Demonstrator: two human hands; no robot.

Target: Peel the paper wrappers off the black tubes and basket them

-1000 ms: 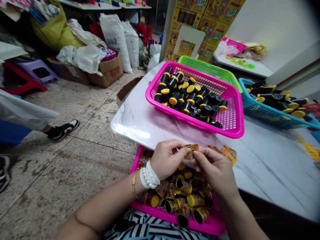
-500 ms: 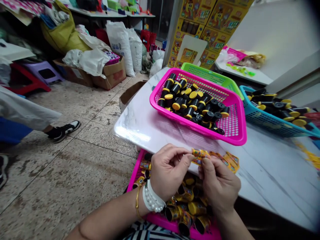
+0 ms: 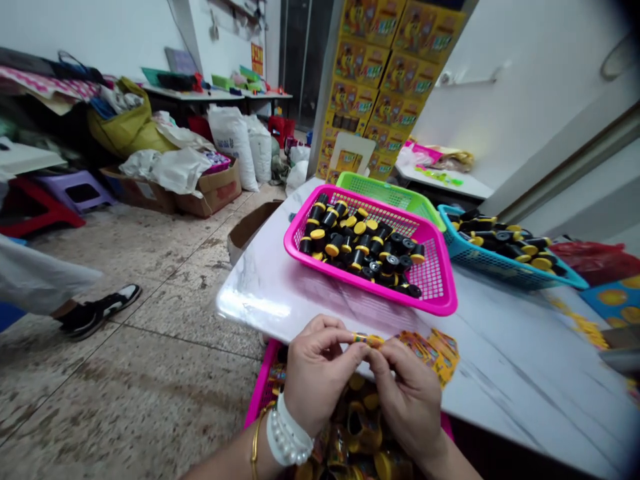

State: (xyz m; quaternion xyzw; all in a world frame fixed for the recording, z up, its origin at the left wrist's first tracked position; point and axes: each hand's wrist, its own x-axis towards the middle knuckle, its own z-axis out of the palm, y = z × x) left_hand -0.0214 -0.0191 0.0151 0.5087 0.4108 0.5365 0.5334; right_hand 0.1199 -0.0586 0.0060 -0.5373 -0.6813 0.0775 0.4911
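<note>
Fingers of the left hand (image 3: 317,373) and right hand (image 3: 405,400) pinched a yellow sticker (image 3: 369,340); its words were too blurry to read; more stickers (image 3: 435,347) lay just right

Small yellow-orange printed sticker (image 3: 369,340), held flat between fingertips, just above the white table edge

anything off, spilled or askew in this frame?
Nothing looks damaged or spilled. Two untidy spots: the stack of labels is fanned out loosely at the near edge of the table, and yellow scraps lie strewn on its right side. The left hand and right hand pinch one label between them.
</note>
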